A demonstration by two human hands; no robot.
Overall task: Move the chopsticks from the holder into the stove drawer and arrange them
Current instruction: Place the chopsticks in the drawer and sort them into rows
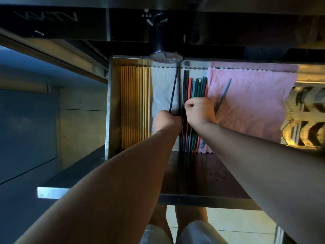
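Though rumpled, pink cloth [251, 106] beside chopsticks [193, 85].

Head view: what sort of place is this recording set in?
Most likely a home kitchen, at a pulled-out metal drawer under a stove. What looks like a stove knob sits above it, and the drawer holds neat rows of wooden chopsticks and coloured chopsticks.
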